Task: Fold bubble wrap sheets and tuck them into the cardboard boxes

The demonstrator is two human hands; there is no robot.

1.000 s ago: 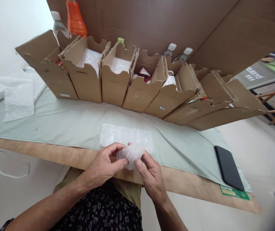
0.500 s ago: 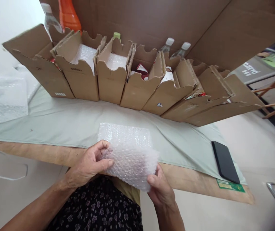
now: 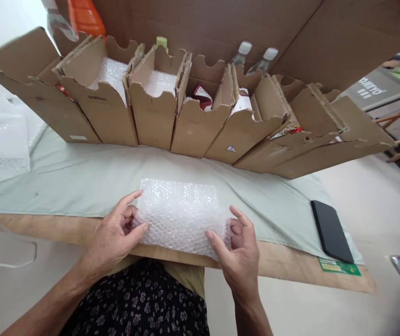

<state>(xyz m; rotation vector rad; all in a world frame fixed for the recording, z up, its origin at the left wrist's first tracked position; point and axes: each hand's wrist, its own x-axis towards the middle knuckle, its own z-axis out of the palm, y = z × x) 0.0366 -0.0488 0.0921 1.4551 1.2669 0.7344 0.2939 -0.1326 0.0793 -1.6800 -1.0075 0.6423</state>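
Note:
A clear sheet of bubble wrap [image 3: 182, 219] lies at the table's front edge, its near part folded over its far part. My left hand [image 3: 117, 231] grips its left edge, thumb on top and curled fingers at the side, index finger stretched forward. On the opposite edge, my right hand [image 3: 238, 247] has its thumb pressed on the wrap and its other fingers bent around the side. Whether anything lies inside the fold cannot be made out.
Several open cardboard bins [image 3: 154, 114] stand in a curved row behind the wrap, some holding bubble wrap or printed packs. More bubble wrap [image 3: 5, 149] lies at the left. A black phone [image 3: 331, 231] rests at the right front. Bottles [image 3: 264, 60] stand behind the bins.
The near part of the bubble wrap has gone from raised and tilted to lower and flatter over the far part. My right hand has moved forward and up along its right edge.

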